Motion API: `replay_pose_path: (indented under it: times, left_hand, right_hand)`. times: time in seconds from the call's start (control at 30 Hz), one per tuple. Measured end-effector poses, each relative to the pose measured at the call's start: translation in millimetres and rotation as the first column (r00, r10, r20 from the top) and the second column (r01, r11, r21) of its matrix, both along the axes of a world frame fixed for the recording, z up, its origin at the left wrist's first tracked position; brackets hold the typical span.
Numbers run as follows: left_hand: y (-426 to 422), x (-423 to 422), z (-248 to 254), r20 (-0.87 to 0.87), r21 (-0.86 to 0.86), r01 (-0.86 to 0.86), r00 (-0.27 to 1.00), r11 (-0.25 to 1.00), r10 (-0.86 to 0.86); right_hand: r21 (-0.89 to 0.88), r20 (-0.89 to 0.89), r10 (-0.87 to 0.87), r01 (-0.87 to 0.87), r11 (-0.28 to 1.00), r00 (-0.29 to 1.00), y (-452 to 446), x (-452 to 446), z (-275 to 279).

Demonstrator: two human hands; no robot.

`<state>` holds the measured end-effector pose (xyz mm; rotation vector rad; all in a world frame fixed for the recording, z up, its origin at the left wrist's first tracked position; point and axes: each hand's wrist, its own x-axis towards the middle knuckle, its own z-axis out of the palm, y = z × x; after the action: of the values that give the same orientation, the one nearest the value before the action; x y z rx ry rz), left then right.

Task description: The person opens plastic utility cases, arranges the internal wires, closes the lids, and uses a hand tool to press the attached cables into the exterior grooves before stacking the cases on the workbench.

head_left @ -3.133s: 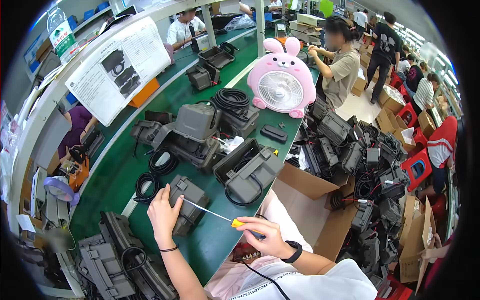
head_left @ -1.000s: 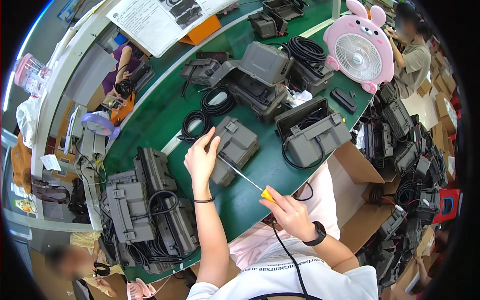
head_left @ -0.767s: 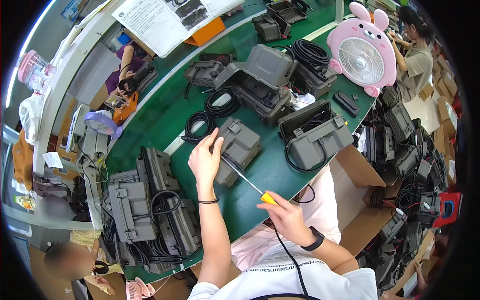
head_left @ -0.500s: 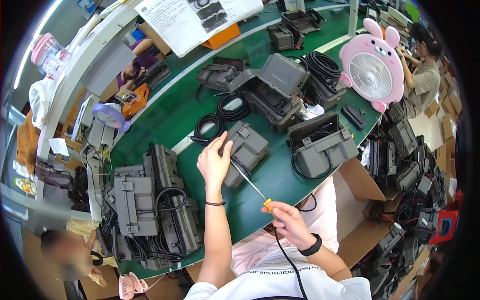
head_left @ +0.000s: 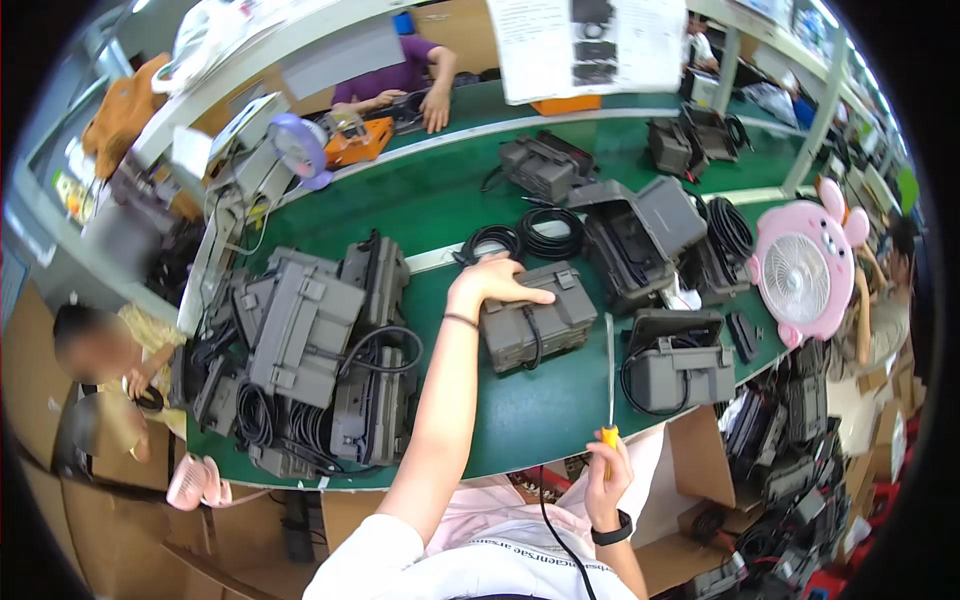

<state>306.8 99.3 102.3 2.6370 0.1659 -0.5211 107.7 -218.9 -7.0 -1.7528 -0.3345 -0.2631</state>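
My left hand (head_left: pixel 494 281) lies over the rear left corner of a closed grey plastic case (head_left: pixel 560 318). Its thumb stretches across the lid, and the other fingers bend over the far edge, their tips partly hidden. A short black cable (head_left: pixel 533 330) comes down the front of this case. Low at the right, my right hand (head_left: pixel 608 472) is closed around the yellow handle of a screwdriver (head_left: pixel 610 385). The metal shaft points up and away from me, with its tip beside the case and apart from it. Two black cable coils (head_left: pixel 550 234) lie behind the case.
Stacked grey cases with cables (head_left: pixel 305 340) stand left. On the right are an open case (head_left: pixel 630 245), another case (head_left: pixel 680 375) and a pink rabbit-shaped fan (head_left: pixel 800 265). A co-worker's hand (head_left: pixel 436 108) is across the bench; another person (head_left: pixel 130 370) sits left. Cardboard boxes (head_left: pixel 695 455) stand below.
The view has turned and shifted. My left hand has settled onto the case, fingers over its rear edge. The screwdriver has swung more upright, its tip now away from the case.
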Motion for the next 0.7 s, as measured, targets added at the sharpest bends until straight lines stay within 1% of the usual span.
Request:
replay_pose_path:
  times: [0.03, 0.07, 0.1, 0.13, 0.17, 0.2, 0.23, 0.27, 0.3, 0.33, 0.37, 0.43, 0.53, 0.63, 0.67, 0.7]
  left_hand:
    - [8.3, 11.3, -5.0, -0.093, -0.071, 0.037, 0.995, 0.997, -0.044]
    - [11.4, 13.0, 0.5, -0.095, -0.128, 0.055, 0.993, 0.990, -0.067]
    - [19.5, 21.4, -12.5, -0.075, -0.109, 0.046, 0.996, 0.993, -0.054]
    - [23.1, 19.3, -9.7, -0.143, -0.257, 0.007, 0.989, 0.966, -0.045]
    - [29.8, 26.3, -18.5, -0.170, -0.239, 0.063, 0.980, 0.969, -0.106]
    - [29.0, 24.4, -16.4, -0.119, -0.189, 0.128, 0.981, 0.973, -0.153]
    - [27.5, 20.6, -13.7, -0.135, -0.231, 0.108, 0.981, 0.967, -0.142]
    - [23.9, 15.4, -17.0, -0.082, -0.197, 0.066, 0.993, 0.978, -0.083]
    - [19.1, 6.7, -13.6, -0.108, -0.222, 0.037, 0.992, 0.974, -0.062]
    - [13.9, -8.0, -10.1, -0.078, -0.271, 0.017, 0.996, 0.963, -0.039]
    - [3.9, -17.4, -5.5, -0.020, -0.145, 0.020, 1.000, 0.989, -0.023]
    - [-12.0, -34.0, -8.0, 0.131, 0.082, 0.085, 0.987, 0.993, -0.096]
    - [-13.7, -47.0, -14.7, 0.199, 0.022, 0.173, 0.964, 0.985, -0.174]
    - [-26.0, -78.2, -12.8, 0.304, 0.002, 0.078, 0.950, 0.997, -0.075]
    - [-30.7, -91.2, -19.3, 0.436, 0.001, 0.049, 0.899, 0.999, -0.044]
    - [-34.6, -109.4, -11.1, 0.477, 0.006, 0.038, 0.878, 0.999, -0.036]
  right_hand:
    - [-0.053, 0.166, -0.019, 0.029, 0.998, 0.986, -0.2, 1.7, -10.3]
    - [-0.019, 0.176, -0.013, 0.017, 1.000, 0.984, -2.0, -0.3, -16.2]
    - [0.016, 0.182, 0.006, -0.009, 1.000, 0.983, -1.9, -0.1, -20.0]
    - [-0.007, 0.277, -0.012, 0.014, 1.000, 0.961, 1.3, 2.8, -15.9]
    - [0.073, 0.119, -0.010, 0.001, 0.997, 0.993, -3.2, -1.9, -30.0]
    - [0.115, 0.075, -0.013, 0.004, 0.993, 0.997, -3.0, -2.3, -33.5]
    - [0.154, 0.026, -0.019, 0.015, 0.988, 0.999, -1.1, -1.7, -35.3]
    - [0.148, 0.063, -0.028, 0.018, 0.989, 0.998, 0.3, 1.9, -37.8]
    - [0.170, 0.060, -0.012, 0.002, 0.985, 0.998, 1.1, 4.4, -40.7]
    - [0.193, 0.057, -0.005, -0.006, 0.981, 0.998, 1.8, 7.4, -43.6]
    - [0.215, 0.052, -0.008, -0.003, 0.977, 0.999, 3.2, 10.9, -45.3]
    - [0.183, 0.061, -0.002, -0.009, 0.983, 0.998, 6.2, 17.7, -39.6]
    - [0.147, 0.086, -0.012, -0.001, 0.989, 0.996, 14.2, 28.3, -32.1]
    - [0.146, 0.063, -0.035, 0.025, 0.989, 0.997, 20.3, 33.1, -29.2]
    - [0.154, 0.068, -0.051, 0.040, 0.987, 0.996, 22.5, 33.7, -28.0]
    - [0.162, 0.073, -0.068, 0.056, 0.985, 0.995, 25.0, 32.9, -26.3]
